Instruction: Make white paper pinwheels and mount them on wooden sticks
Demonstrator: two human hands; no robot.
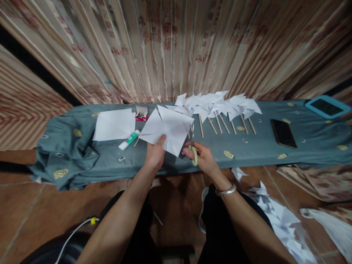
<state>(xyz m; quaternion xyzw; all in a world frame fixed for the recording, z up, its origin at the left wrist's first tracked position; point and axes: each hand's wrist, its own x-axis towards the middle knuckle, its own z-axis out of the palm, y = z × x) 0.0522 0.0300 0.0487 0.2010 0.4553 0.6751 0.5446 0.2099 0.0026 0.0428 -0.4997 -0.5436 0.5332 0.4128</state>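
Observation:
My left hand point(155, 153) pinches the near edge of a white paper square point(167, 128) that has cuts running in from its corners, and holds it above the low bench. My right hand point(200, 156) grips green-handled scissors point(194, 152), their blades pointing up beside the paper's right edge. A silver bangle point(226, 190) sits on my right wrist. Behind the paper lies a row of several finished white paper pinwheels point(217, 104) on wooden sticks.
The bench is draped in a grey-blue cloth point(68, 146). On it lie a stack of white paper point(114, 124), a glue tube point(129, 140), a small red box point(141, 113), a black phone point(283, 132) and a blue-framed tablet point(327, 106). Paper scraps point(277, 216) litter the tiled floor at right.

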